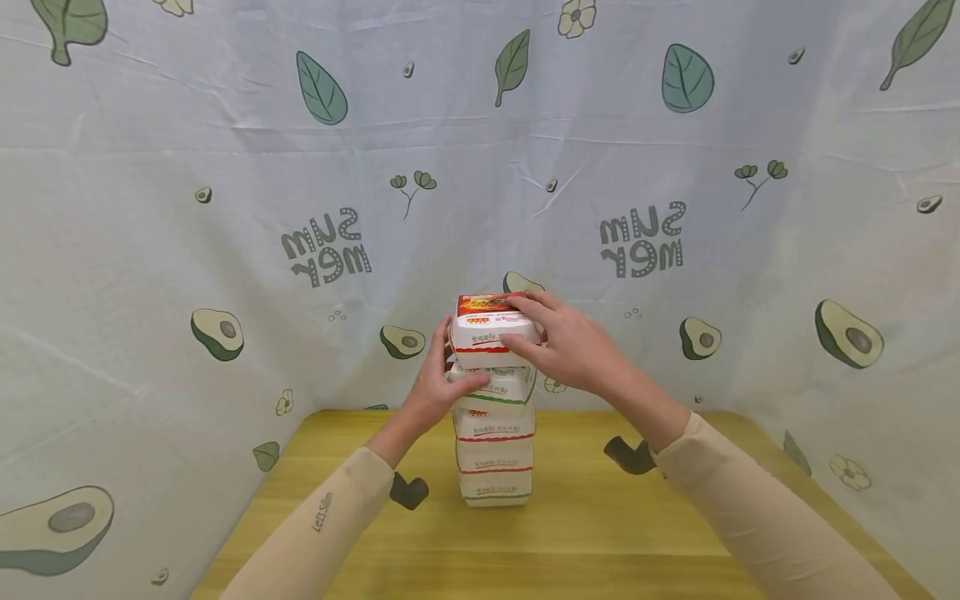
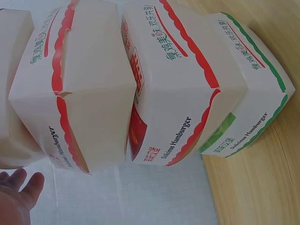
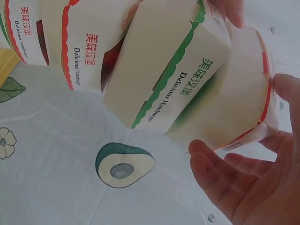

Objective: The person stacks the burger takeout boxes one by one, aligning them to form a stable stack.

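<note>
Several white hamburger boxes stand in one tall stack in the head view. My right hand grips the top, red-trimmed hamburger box, thumb on its front and fingers over its top. Just below, the green-trimmed hamburger box sits tilted and turned, as the right wrist view also shows. My left hand holds this box at the left, thumb across its front and fingers up along the side. The lower red-trimmed hamburger box and the green-trimmed bottom box show in the left wrist view, untouched.
The stack stands on a yellow wood-grain table. Behind it and at both sides hangs a pale curtain printed with avocados and leaves. Dark straps or mounts stick out by the wrists.
</note>
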`<state>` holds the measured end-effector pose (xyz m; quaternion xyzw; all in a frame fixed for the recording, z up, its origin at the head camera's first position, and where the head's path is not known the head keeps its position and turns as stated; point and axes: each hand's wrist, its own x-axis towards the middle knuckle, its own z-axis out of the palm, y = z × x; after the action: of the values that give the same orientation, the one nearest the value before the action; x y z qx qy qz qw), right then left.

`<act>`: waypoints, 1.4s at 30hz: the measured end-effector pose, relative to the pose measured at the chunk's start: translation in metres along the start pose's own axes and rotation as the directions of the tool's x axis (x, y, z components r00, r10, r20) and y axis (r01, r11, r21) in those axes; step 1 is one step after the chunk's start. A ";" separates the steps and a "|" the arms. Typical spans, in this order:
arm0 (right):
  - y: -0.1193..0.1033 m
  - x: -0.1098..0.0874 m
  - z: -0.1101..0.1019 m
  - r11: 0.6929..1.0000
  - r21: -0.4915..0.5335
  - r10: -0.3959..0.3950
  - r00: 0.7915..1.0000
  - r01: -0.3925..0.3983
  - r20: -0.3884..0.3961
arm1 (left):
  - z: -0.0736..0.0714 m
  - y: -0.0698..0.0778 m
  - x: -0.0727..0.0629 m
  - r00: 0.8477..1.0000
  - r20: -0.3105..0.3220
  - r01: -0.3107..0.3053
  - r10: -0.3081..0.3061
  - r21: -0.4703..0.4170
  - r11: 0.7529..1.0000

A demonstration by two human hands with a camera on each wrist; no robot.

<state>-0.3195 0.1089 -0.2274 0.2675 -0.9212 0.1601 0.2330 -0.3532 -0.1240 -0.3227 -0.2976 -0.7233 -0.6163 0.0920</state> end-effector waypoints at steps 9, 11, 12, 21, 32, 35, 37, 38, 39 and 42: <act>-0.002 0.000 -0.001 1.000 0.006 -0.013 1.000 0.013 0.019 | 0.001 -0.007 -0.001 0.998 -0.028 -0.048 0.047 -0.032 0.998; -0.003 0.000 0.000 1.000 0.005 -0.014 1.000 0.014 0.020 | 0.001 -0.008 -0.003 0.998 -0.025 -0.067 0.066 -0.046 0.997; -0.004 0.000 0.000 1.000 0.006 -0.016 1.000 0.016 0.020 | 0.001 -0.008 -0.003 0.997 -0.023 -0.077 0.076 -0.049 0.996; -0.005 -0.001 0.001 0.999 0.012 -0.045 0.999 0.045 -0.011 | 0.002 -0.008 -0.003 0.997 -0.048 -0.062 0.062 -0.007 0.998; -0.002 0.001 0.002 0.999 0.033 -0.020 1.000 0.021 -0.003 | 0.003 -0.007 -0.002 0.995 -0.096 -0.017 0.024 0.073 0.997; -0.001 0.001 0.001 0.999 0.049 -0.021 1.000 0.021 0.000 | 0.003 -0.007 -0.001 0.997 -0.074 -0.025 0.029 0.053 0.998; -0.001 0.000 0.001 0.998 0.053 -0.019 1.000 0.019 0.005 | 0.003 -0.006 -0.002 0.998 -0.057 -0.031 0.033 0.047 0.998; -0.001 0.000 0.001 0.998 0.058 -0.020 1.000 0.019 0.008 | 0.003 -0.006 -0.002 0.998 -0.049 -0.032 0.034 0.041 0.999; -0.001 -0.001 0.001 0.998 0.061 -0.020 1.000 0.019 0.010 | 0.003 -0.006 -0.003 0.998 -0.041 -0.037 0.038 0.036 0.999; 0.000 -0.002 0.002 0.998 0.066 -0.015 1.000 0.015 0.011 | 0.004 -0.007 -0.004 0.999 -0.019 -0.042 0.042 0.002 0.999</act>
<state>-0.3188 0.1087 -0.2298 0.2828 -0.9147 0.1869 0.2202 -0.3530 -0.1219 -0.3308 -0.3066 -0.7165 -0.6165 0.1121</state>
